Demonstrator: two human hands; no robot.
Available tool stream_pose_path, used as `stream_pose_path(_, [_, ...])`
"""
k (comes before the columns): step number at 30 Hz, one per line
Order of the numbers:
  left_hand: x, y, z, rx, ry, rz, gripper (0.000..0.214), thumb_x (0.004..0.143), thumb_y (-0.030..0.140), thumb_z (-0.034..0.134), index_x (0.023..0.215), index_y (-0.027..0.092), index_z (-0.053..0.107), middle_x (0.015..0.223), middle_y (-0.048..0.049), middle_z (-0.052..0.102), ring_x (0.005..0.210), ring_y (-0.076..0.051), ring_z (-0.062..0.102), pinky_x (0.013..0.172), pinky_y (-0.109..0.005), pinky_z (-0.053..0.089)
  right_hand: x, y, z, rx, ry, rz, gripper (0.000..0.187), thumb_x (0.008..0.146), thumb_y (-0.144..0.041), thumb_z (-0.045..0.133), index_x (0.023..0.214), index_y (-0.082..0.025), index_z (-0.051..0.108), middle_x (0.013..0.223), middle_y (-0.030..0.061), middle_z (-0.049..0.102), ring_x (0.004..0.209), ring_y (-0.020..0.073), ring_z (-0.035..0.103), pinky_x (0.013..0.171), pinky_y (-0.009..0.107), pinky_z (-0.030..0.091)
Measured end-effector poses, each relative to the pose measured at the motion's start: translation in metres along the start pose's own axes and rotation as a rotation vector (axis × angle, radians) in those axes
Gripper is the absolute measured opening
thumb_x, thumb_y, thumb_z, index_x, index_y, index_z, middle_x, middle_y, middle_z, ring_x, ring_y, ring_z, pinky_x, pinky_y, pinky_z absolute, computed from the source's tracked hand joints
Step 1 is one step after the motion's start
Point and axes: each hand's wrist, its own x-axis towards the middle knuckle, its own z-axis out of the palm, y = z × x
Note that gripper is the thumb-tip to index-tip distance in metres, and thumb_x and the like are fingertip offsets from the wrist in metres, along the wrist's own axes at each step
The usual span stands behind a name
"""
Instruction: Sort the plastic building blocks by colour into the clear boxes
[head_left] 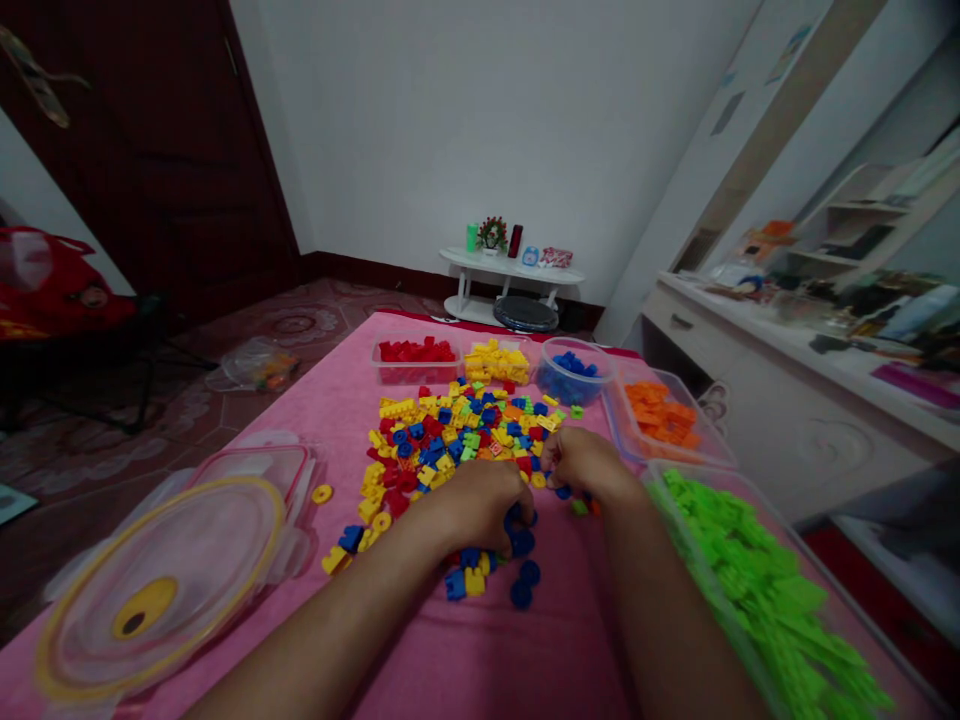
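A: Hands?

B: Left hand [480,505] curled, knuckles up, at the near edge of the pile [450,440]. Fingers tucked under; cannot tell if it grips anything. Right hand [589,465] at the pile's near-right corner, fingertips bunched and touching bricks. Whether they pinch one is hidden.

A: What lies closest?

B: Blue bricks [529,573], loose, scattered just nearer than the pile, under and below the left hand. That hand is the closer one. They are too small to show a long axis. The pile itself runs from near-left to far-right.

A: Around the pile?

B: Beyond it, a row: red box [416,360], yellow box [496,362], blue tub [574,372]. Right of it, orange tray [660,415], then green bin [757,580] alongside the right forearm, close. Left of it, clear lids [161,585], well apart.

A: Room?

B: Bare pink worktop [510,660] nearer than the pile, between the forearms. The right side is tight against the bin wall. The worktop's left edge runs just past the lids.
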Motion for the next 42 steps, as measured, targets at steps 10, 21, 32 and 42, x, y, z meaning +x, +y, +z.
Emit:
stream_pose_path(10, [0.002, -0.012, 0.004, -0.146, 0.076, -0.082, 0.016, 0.064, 0.019, 0.067, 0.078, 0.025, 0.07, 0.076, 0.0045, 0.07, 0.069, -0.012, 0.06, 0.056, -0.019, 0.036, -0.005, -0.006, -0.002, 0.036, 0.22, -0.053, 0.016, 0.061, -0.015, 0.057, 0.072, -0.019, 0.067, 0.069, 0.0057, 0.066, 0.064, 0.0173, 0.06, 0.055, 0.025, 0.036])
stream_pose_path(21, [0.002, -0.03, -0.028, -0.543, 0.77, -0.253, 0.015, 0.072, 0.021, 0.064, 0.084, 0.016, 0.07, 0.075, -0.0009, 0.07, 0.061, -0.01, 0.059, 0.057, -0.019, 0.044, -0.008, -0.068, 0.024, 1.641, -0.114, -0.331, 0.033, 0.078, -0.048, 0.05, 0.088, -0.017, 0.059, 0.072, 0.0016, 0.06, 0.053, 0.0103, 0.055, 0.04, 0.019, 0.043])
stream_pose_path(32, [-0.003, -0.075, -0.014, -0.23, 0.782, -0.436, 0.016, 0.073, 0.02, 0.06, 0.085, 0.019, 0.071, 0.083, -0.0025, 0.071, 0.074, -0.015, 0.063, 0.067, -0.025, 0.047, 0.017, -0.014, 0.022, 1.163, 0.157, -0.184, 0.021, 0.07, -0.032, 0.062, 0.079, -0.014, 0.06, 0.046, -0.0044, 0.053, 0.035, 0.0059, 0.045, 0.033, 0.015, 0.033])
stream_pose_path(42, [0.002, -0.067, -0.008, -0.193, 0.563, -0.413, 0.021, 0.076, 0.023, 0.058, 0.093, 0.019, 0.07, 0.091, -0.0037, 0.07, 0.084, -0.017, 0.062, 0.078, -0.027, 0.047, 0.025, 0.006, 0.021, 0.926, 0.264, -0.288, 0.016, 0.064, -0.021, 0.063, 0.078, -0.014, 0.066, 0.067, 0.003, 0.067, 0.062, 0.0153, 0.063, 0.059, 0.026, 0.05])
